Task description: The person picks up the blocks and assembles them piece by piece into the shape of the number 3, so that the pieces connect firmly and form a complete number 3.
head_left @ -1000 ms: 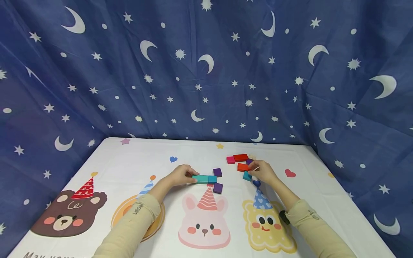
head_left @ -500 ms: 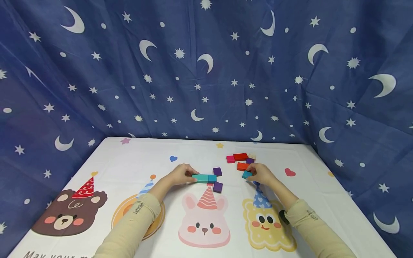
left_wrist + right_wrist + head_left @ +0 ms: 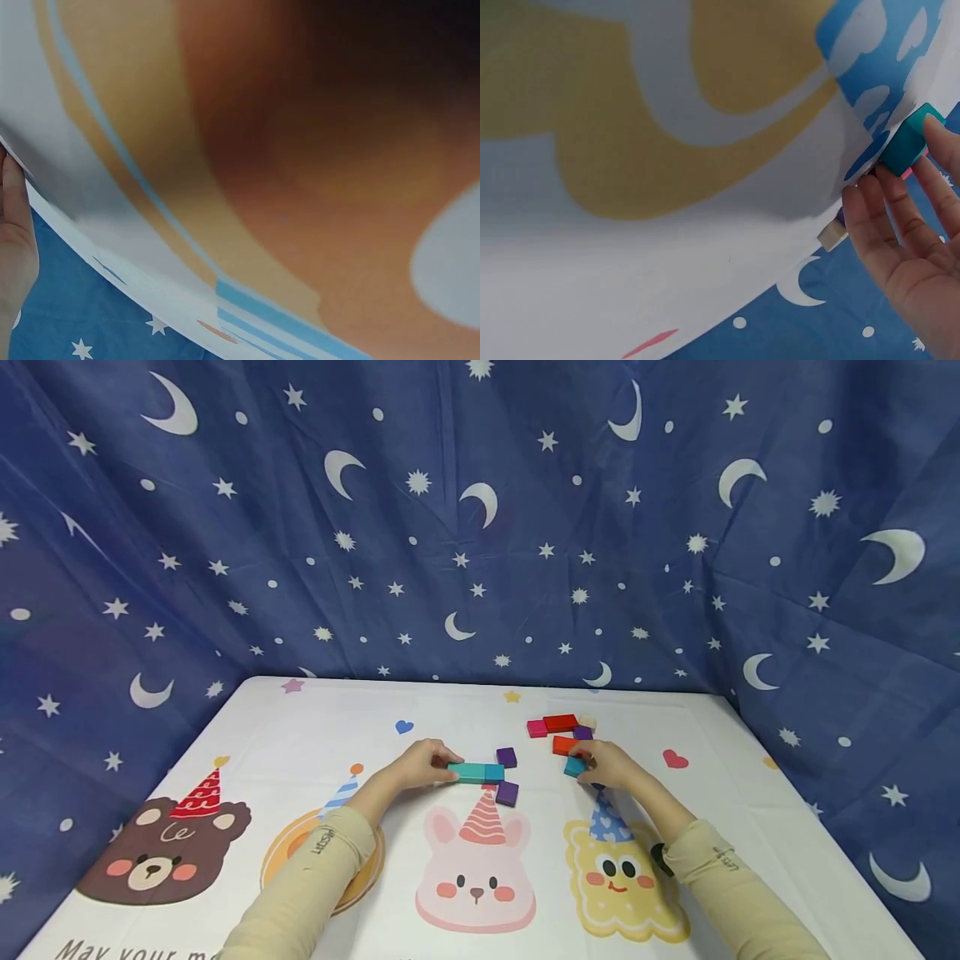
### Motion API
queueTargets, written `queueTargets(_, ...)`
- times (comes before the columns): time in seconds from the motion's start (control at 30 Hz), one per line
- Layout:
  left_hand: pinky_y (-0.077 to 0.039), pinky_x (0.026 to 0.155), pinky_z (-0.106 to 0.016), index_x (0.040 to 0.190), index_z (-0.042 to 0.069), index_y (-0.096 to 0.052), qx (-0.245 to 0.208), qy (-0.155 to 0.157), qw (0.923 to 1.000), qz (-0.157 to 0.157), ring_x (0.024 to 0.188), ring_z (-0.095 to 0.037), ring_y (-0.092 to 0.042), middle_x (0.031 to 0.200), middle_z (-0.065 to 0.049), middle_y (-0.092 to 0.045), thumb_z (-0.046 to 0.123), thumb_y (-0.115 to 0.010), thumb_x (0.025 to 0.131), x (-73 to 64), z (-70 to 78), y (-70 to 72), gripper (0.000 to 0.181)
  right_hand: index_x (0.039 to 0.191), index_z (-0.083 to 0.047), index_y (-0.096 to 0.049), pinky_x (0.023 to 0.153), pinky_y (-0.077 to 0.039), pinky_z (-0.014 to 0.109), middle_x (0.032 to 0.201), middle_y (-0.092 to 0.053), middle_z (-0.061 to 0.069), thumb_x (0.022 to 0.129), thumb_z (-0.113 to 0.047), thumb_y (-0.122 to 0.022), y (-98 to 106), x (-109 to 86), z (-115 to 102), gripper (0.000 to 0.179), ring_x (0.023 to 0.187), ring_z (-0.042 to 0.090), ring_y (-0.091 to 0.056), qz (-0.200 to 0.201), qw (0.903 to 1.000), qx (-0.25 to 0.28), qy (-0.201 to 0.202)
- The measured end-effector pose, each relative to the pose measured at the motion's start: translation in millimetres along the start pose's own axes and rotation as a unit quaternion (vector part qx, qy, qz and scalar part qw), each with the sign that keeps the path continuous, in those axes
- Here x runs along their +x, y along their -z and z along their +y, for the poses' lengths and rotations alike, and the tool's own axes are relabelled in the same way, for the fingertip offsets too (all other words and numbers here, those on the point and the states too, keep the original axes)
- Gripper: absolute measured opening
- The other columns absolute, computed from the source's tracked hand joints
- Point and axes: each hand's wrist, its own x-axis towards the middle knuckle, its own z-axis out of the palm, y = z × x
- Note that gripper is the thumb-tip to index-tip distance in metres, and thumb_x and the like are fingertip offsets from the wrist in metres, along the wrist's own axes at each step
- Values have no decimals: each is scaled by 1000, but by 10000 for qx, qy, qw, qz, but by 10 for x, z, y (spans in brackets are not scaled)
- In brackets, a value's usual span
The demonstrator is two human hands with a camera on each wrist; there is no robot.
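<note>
My left hand (image 3: 423,764) pinches the left end of a long teal block (image 3: 468,773) lying flat on the table. A square blue block (image 3: 494,773) touches that block's right end. Two purple blocks lie by the blue one, one behind (image 3: 507,757) and one in front (image 3: 507,793). Farther right, my right hand (image 3: 609,766) holds a small teal-blue block (image 3: 575,767) between thumb and fingers; the right wrist view shows this block (image 3: 909,142) at the fingertips. Only the edge of the left hand (image 3: 16,247) appears in the left wrist view, its fingertips hidden.
Behind the right hand lie an orange-red block (image 3: 565,746), a red block (image 3: 560,723), a pink block (image 3: 537,728), a purple block (image 3: 582,733) and a beige block (image 3: 588,722). The white printed tablecloth (image 3: 337,710) meets a blue starry curtain (image 3: 480,568) at the back.
The right hand has shifted slightly toward me, its fingers closing in around the small teal-blue block, and the purple and beige blocks behind show more. The left hand stays put.
</note>
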Motion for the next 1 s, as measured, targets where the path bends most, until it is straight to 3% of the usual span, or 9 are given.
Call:
queueTargets(0.47, -48, 74, -22, 106, 3, -71, -2, 40, 10000, -11, 79, -11, -55, 89, -8, -64, 13, -73, 80, 18, 1, 4, 28, 109, -3, -65, 85, -52, 40, 95, -65, 11, 79, -7, -74, -7, 4, 17, 32, 82, 20, -54, 200, 9998, -61, 24)
queueTargets(0.73, -49, 75, -22, 107, 2, -70, -33, 17, 10000, -58, 81, -12, -56, 90, -9, -64, 13, -72, 81, 11, 6, -8, 28, 108, -2, -65, 77, -52, 35, 84, -62, 7, 77, -8, -75, -20, -8, -1, 33, 75, 18, -50, 192, 9996, -171, 100)
queueTargets(1.0, -50, 77, -22, 106, 4, -70, -51, 29, 10000, -24, 82, -11, -58, 90, -6, -64, 13, -73, 81, 19, -13, -27, 27, 110, -3, -66, 84, -54, 39, 95, -67, 8, 77, -13, -77, -43, -54, -44, 36, 79, 18, -52, 104, 9989, -395, 231)
